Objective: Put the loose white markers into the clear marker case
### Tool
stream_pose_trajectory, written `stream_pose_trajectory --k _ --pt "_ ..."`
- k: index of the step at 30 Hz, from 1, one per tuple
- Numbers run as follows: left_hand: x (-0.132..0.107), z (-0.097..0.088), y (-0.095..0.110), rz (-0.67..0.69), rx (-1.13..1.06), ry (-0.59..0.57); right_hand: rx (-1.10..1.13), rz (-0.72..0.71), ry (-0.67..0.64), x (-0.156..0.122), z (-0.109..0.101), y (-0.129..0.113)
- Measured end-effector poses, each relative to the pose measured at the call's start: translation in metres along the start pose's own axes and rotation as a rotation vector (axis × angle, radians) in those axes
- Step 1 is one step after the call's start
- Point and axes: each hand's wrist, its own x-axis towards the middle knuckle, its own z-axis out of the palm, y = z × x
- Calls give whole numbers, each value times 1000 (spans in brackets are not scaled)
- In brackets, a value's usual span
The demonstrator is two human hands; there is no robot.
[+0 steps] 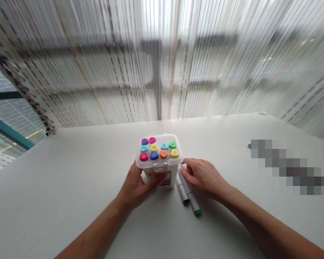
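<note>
Marker box (159,166) in left hand (138,187)

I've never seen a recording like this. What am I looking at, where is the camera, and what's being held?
This is a single picture from a camera worn on a person's head, looking forward and down, so the two forearms are the wearer's own. No machine shows. On a white table stands a plastic marker case, its coloured, numbered caps showing on top. The left hand grips the case. The right hand is open beside it, holding nothing, just above two loose markers. Behind the table hangs a translucent strip curtain.
</note>
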Motion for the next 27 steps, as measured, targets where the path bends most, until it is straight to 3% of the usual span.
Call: stream_pose_trajectory --k 27 --pt "0 -1 0 -29 0 10 -28 1 -17 0 -4 -3"
